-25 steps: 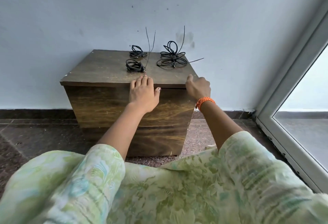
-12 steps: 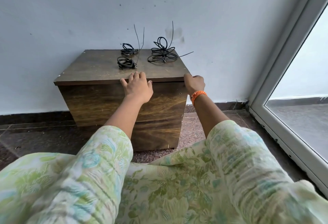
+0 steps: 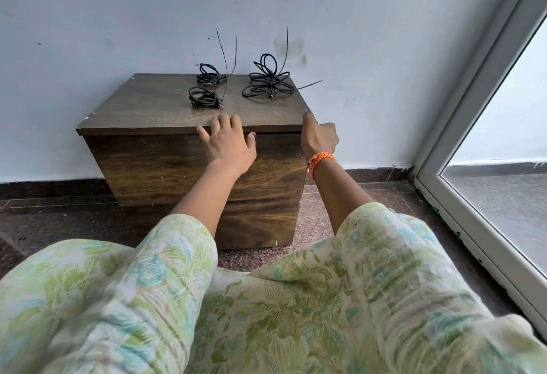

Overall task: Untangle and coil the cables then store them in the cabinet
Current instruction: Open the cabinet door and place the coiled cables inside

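A dark wooden cabinet (image 3: 142,163) stands against the white wall. On its top lie three black cable bundles: a small coil (image 3: 204,98) nearest me, another small coil (image 3: 209,73) behind it, and a looser, spread bundle (image 3: 268,80) at the right, each with thin black ties sticking up. My left hand (image 3: 228,142) lies flat against the cabinet's front with its fingers hooked over the top's front edge. My right hand (image 3: 318,137), with an orange wrist thread, grips the top's front right corner.
A white-framed glass door (image 3: 461,148) stands to the right. Dark stone floor (image 3: 59,216) surrounds the cabinet. My green floral clothing (image 3: 266,314) fills the lower view.
My view has shifted slightly, so the cabinet sits a little left and lower. Both hands stay on the cabinet's front edge; the cables have not moved.
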`<move>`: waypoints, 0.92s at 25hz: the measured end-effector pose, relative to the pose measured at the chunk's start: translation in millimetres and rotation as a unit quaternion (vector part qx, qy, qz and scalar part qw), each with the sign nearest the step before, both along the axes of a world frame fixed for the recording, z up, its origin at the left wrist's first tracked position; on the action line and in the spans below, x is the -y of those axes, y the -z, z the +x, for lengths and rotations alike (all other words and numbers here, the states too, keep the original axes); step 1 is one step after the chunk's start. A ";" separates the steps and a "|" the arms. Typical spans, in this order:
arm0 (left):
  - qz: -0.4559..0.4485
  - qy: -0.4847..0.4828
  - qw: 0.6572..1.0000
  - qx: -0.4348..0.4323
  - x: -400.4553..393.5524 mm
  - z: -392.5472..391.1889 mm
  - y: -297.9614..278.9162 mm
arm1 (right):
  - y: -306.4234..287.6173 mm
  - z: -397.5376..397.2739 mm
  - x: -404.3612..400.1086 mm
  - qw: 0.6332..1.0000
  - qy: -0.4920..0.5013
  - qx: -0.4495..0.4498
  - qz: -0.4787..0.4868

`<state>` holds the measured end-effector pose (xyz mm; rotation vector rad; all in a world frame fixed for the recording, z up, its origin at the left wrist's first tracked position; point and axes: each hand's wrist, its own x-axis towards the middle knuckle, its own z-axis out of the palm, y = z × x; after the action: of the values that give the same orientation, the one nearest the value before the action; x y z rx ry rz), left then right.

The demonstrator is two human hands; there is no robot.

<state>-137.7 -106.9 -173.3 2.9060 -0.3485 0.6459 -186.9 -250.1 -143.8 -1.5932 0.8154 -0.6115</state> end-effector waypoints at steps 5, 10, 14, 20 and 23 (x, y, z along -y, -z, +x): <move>-0.109 -0.031 0.993 -0.036 11.5 -5.2 -1.8 | -4.4 -14.9 4.8 0.949 -0.050 -0.148 -0.273; -0.066 -0.072 0.988 -0.116 12.5 -17.6 -4.2 | -8.7 -24.3 -5.5 0.820 -0.135 -0.230 -0.507; -0.060 -0.051 0.973 -0.217 1.6 -23.1 -15.9 | -2.7 -30.4 -9.7 0.792 -0.218 -0.280 -0.497; -0.039 0.006 0.991 -0.130 -8.8 -28.2 -3.2 | 0.3 -40.8 -14.9 0.807 -0.394 -0.313 -0.308; -0.029 0.030 0.990 -0.137 -13.7 -37.2 -2.3 | -3.4 -62.0 -21.2 0.802 -0.412 -0.312 -0.300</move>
<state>-174.9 -93.2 -171.0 2.8630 -0.3711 0.2368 -248.8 -228.9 -140.3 -2.5667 0.2770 0.3761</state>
